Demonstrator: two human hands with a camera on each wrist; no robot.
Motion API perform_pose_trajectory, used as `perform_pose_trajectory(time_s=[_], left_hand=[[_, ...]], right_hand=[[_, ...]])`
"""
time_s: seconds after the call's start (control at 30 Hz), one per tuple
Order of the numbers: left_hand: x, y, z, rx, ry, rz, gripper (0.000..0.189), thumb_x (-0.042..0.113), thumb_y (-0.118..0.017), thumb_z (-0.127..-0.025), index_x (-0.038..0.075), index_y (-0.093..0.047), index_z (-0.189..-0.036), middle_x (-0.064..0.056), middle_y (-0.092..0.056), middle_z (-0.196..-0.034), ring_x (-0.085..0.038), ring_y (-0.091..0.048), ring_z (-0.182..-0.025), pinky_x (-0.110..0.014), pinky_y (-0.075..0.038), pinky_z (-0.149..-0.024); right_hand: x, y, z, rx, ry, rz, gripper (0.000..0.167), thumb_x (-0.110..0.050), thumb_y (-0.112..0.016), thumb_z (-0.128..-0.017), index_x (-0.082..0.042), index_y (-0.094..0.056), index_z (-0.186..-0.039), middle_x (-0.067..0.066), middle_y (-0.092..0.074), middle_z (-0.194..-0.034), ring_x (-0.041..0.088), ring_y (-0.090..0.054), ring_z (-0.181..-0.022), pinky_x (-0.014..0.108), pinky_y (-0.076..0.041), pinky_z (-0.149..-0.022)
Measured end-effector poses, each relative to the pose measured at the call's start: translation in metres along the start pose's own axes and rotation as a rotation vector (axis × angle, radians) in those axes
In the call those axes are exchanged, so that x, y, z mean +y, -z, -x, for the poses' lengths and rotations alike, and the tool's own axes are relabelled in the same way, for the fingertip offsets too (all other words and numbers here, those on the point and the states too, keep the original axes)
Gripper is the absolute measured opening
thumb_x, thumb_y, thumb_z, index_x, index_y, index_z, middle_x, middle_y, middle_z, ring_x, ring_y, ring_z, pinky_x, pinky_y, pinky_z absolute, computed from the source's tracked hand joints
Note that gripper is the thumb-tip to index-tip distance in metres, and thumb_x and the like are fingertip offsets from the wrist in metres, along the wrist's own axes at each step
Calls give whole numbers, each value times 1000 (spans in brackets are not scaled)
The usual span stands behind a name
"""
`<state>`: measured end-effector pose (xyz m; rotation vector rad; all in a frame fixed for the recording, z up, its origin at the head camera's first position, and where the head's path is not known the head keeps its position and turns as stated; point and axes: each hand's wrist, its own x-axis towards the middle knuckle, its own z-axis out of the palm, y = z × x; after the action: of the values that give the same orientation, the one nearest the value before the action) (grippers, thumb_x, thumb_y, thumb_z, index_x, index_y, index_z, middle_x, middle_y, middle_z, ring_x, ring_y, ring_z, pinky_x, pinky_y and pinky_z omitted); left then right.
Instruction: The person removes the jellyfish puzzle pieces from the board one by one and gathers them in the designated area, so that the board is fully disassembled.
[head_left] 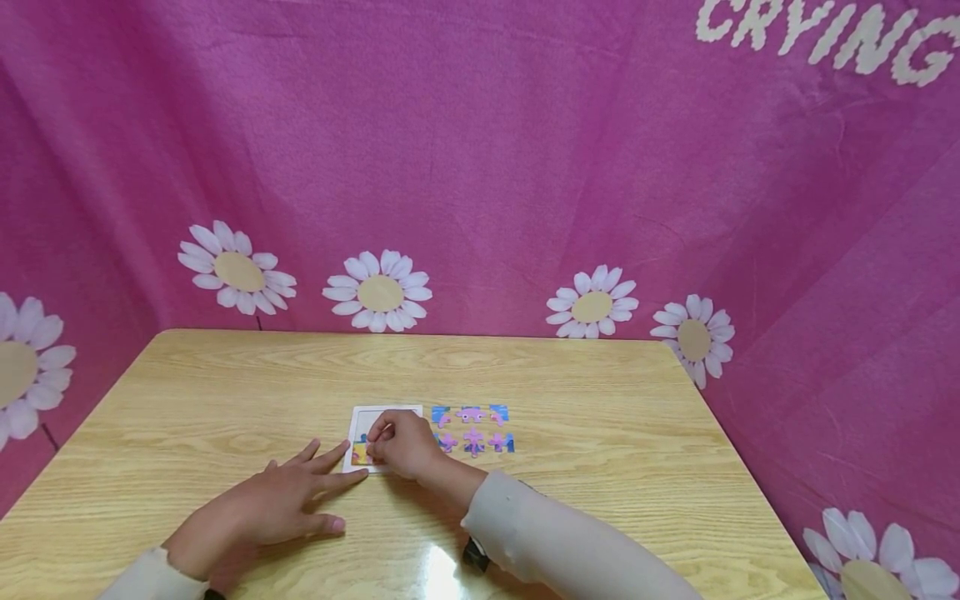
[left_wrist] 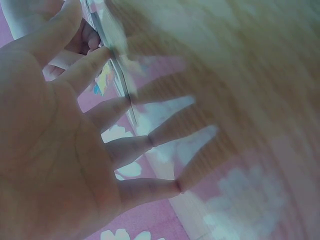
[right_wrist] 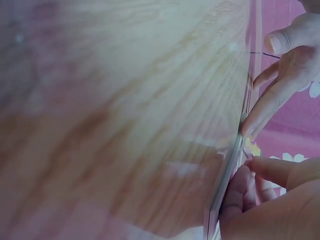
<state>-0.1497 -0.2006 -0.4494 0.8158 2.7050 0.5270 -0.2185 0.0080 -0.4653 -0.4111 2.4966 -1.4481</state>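
Observation:
A white-bordered puzzle tray point(head_left: 408, 408) lies on the table, with a yellow piece point(head_left: 359, 454) in its lower left part. My left hand point(head_left: 273, 504) is spread with straight fingers, and its fingertips touch the tray's left and lower left border. Over the tray, my right hand point(head_left: 408, 446) pinches a small jigsaw puzzle piece point(right_wrist: 245, 153) between thumb and fingers. Most of that piece is hidden by the fingers, and its picture cannot be made out. Also in the left wrist view, the left palm point(left_wrist: 55, 145) faces the camera with the fingers apart.
Several loose pink and blue puzzle pieces point(head_left: 472, 437) lie in two rows just right of the tray. The wooden table point(head_left: 600, 450) reflects light near its front. Behind it hangs a pink curtain point(head_left: 480, 167) with white flowers.

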Motion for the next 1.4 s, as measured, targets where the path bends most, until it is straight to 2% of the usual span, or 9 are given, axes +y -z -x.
perform_pose_trajectory(time_s=[0.27,0.5,0.83,1.23,1.4], left_hand=[[1,1,0,10,-7,-4,66,62,-67,-91,35,-56,-150,-15,-36,-165,-61,-28,-145,-90,-30,-89],[0,1,0,8,-9,-4,66,63,-67,-91,35,-56,-150,-15,-36,-165,-62,-28,-145,-90,-30,-88],[1,2,-1,-3,3,4,66,62,-67,-91,35,-55,-150,-15,-35,-165,-62,-27,-145,-90,-29,-89],[0,1,0,-1,5,4,67,62,-67,-91,37,-54,-151,-16,-34,-166,-62,-26,-145,-90,-29,-89],[0,0,0,-3,7,4,67,63,-67,-90,36,-54,-151,-16,-34,-166,-62,-26,-146,-90,-29,-89]], right_hand=[[-1,2,-2,-6,-23,-41,13,6,-72,-88,-6,-70,-84,-2,-67,-69,4,-60,-59,18,-46,-59],[-1,5,-2,-28,-37,-74,12,2,-74,-91,-7,-69,-85,-3,-62,-70,6,-58,-61,18,-45,-56],[-1,7,1,-26,-20,-137,10,6,-71,-91,-3,-68,-87,-1,-63,-70,9,-62,-60,20,-50,-53],[3,14,7,-27,17,-170,9,7,-72,-89,-2,-68,-88,-1,-62,-70,7,-58,-63,17,-49,-58],[4,18,11,-31,27,-162,9,6,-73,-89,-2,-68,-89,1,-63,-71,9,-58,-62,18,-45,-55]])
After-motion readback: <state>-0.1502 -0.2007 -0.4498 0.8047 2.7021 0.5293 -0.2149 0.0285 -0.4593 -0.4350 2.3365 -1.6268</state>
